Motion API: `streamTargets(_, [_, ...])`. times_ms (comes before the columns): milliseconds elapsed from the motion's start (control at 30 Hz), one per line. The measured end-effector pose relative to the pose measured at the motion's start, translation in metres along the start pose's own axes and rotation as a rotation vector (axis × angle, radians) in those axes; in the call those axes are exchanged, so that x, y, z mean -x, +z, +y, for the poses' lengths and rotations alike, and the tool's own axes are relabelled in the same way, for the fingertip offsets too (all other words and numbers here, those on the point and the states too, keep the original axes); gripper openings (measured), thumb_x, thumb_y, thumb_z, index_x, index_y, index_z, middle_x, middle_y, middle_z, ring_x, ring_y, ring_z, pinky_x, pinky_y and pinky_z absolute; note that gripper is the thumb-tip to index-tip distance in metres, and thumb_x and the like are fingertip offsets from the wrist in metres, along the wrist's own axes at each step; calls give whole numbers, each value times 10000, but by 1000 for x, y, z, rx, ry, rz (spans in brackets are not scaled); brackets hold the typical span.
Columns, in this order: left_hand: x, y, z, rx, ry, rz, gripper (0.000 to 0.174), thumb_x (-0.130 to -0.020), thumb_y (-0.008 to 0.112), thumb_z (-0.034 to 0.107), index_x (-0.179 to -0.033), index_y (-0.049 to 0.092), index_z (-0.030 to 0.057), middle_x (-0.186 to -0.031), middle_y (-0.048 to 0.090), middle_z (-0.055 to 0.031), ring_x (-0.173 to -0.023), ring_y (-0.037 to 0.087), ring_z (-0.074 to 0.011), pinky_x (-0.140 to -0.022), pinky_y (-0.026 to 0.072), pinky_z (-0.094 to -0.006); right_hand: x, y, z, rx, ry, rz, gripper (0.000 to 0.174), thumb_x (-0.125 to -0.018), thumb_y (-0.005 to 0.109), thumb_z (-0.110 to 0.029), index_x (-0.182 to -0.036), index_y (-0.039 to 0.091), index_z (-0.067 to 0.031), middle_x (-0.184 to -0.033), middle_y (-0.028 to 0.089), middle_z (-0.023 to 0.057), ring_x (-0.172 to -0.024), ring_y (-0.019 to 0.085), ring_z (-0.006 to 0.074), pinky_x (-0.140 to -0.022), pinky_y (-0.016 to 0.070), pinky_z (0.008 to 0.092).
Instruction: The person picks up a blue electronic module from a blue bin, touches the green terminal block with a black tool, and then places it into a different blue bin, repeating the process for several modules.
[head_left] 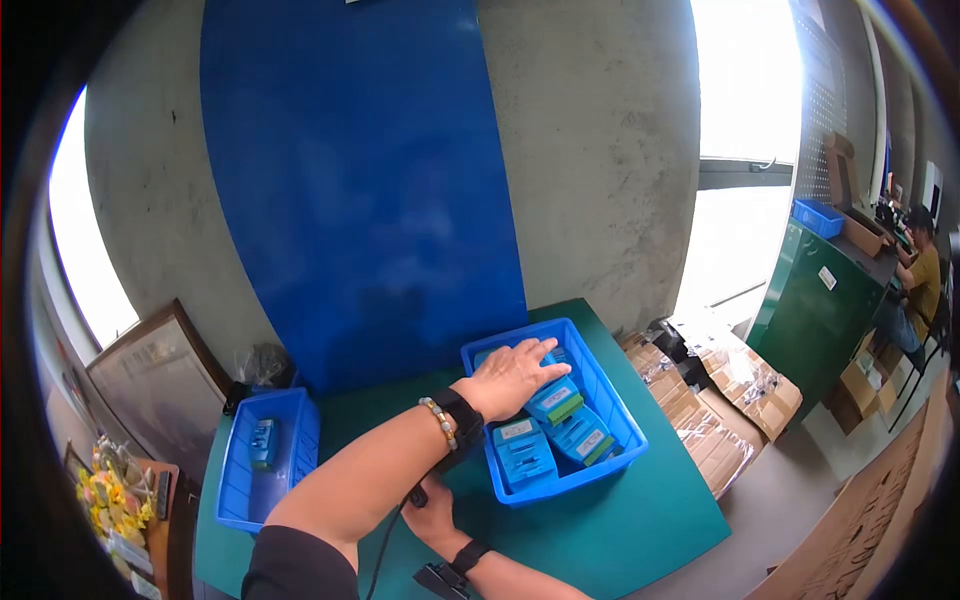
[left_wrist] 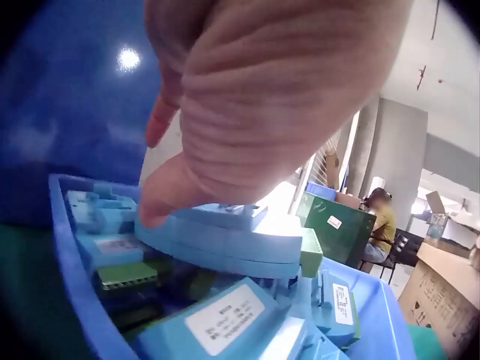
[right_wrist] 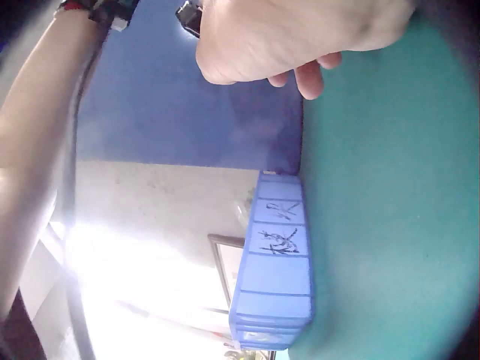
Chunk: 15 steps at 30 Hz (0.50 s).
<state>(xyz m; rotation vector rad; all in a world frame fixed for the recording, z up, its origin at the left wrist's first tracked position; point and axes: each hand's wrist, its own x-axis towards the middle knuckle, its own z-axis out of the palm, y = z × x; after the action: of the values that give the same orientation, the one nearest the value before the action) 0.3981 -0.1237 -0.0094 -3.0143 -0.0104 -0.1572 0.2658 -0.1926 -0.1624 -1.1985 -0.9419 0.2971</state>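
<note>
My left hand (head_left: 508,380) is over the right blue bin (head_left: 625,455), fingers spread above the modules in it. In the left wrist view its thumb (left_wrist: 169,199) rests against the end of a light-blue module (left_wrist: 225,247) lying tilted on others. Several blue modules with green terminal strips and white labels fill this bin, such as one module (head_left: 522,455) at the front. Beneath the left forearm, beside the bin, my right hand (head_left: 430,515) holds a small black object (right_wrist: 189,19), mostly hidden by the hand.
A second blue bin (head_left: 305,440) on the left of the green table (head_left: 640,540) contains one blue module (head_left: 262,443). A black cable (head_left: 383,550) runs down below the left arm. Cardboard boxes (head_left: 700,450) lie right of the table. A person (head_left: 915,285) sits at the far right.
</note>
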Motion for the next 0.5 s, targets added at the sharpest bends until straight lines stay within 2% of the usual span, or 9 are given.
streamTargets(33, [-2, 2, -2, 15, 10, 3, 700, -734, 576, -109, -1334, 454, 231, -1438, 350, -177, -1313, 373, -339, -1026, 401, -430, -1, 1, 1, 11, -6, 7, 226, -837, 636, -112, -1052, 571, -86, -837, 625, 142, -753, 633, 328, -630, 490, 377])
streamTargets(67, [-1, 3, -5, 18, 11, -2, 627, -715, 618, -66, -1280, 478, 168, -1428, 370, -175, -1318, 366, -343, -1040, 387, -415, -1, 2, 2, -5, -6, 12, 229, -838, 637, -116, -1055, 570, -83, -839, 624, 146, -750, 632, 328, -626, 489, 378])
streamTargets(167, [15, -18, -12, 108, 43, 38, 607, -674, 691, 6, -1234, 475, 98, -1407, 397, -184, -1305, 378, -355, -1047, 382, -408, -5, -3, -9, -17, 5, 19, 229, -840, 637, -130, -1051, 570, -73, -845, 623, 155, -743, 631, 325, -622, 490, 377])
streamTargets(200, [25, -14, -20, 190, 48, 166, 625, -624, 741, 40, -1187, 469, 50, -1336, 461, -175, -1250, 434, -358, -1031, 390, -394, -6, -4, -11, -6, 10, 14, 222, -842, 637, -135, -1043, 574, -67, -847, 622, 156, -740, 632, 322, -627, 493, 374])
streamTargets(300, [70, -55, -14, 593, -239, 200, 637, -638, 760, 44, -1199, 458, 51, -1250, 507, -155, -1181, 497, -317, -1004, 401, -380, -5, -3, -12, 1, 4, 41, 196, -845, 634, -143, -1011, 591, -49, -851, 623, 154, -735, 636, 308, -644, 501, 359])
streamTargets(367, [118, -57, -16, 625, -361, 452, 647, -645, 795, 82, -1194, 453, 52, -1188, 541, -128, -1104, 553, -277, -938, 435, -359, -7, -2, -11, -18, 6, 56, 179, -844, 632, -140, -990, 601, -41, -850, 625, 147, -735, 639, 294, -658, 505, 349])
streamTargets(433, [175, -48, -15, 890, -531, 621, 693, -656, 819, 105, -1226, 429, 48, -1170, 535, -104, -1082, 550, -208, -922, 445, -341, -6, -1, -12, -53, 29, 47, 164, -841, 631, -133, -972, 610, -36, -847, 627, 138, -739, 641, 275, -673, 507, 340])
streamTargets(467, [200, -40, -11, 1196, -563, 698, 732, -658, 815, 72, -1261, 403, 32, -1173, 520, -82, -1067, 539, -172, -906, 455, -324, -6, -1, -13, -79, 46, 32, 169, -836, 631, -127, -978, 611, -38, -846, 629, 133, -747, 642, 261, -676, 505, 338])
streamTargets(500, [219, -31, -3, 1304, -546, 816, 715, -677, 814, 122, -1263, 417, 21, -1150, 535, -84, -1057, 545, -171, -890, 467, -308, -6, 0, -11, -77, 20, 29, 180, -829, 635, -120, -985, 605, -37, -846, 629, 129, -748, 641, 248, -676, 504, 335])
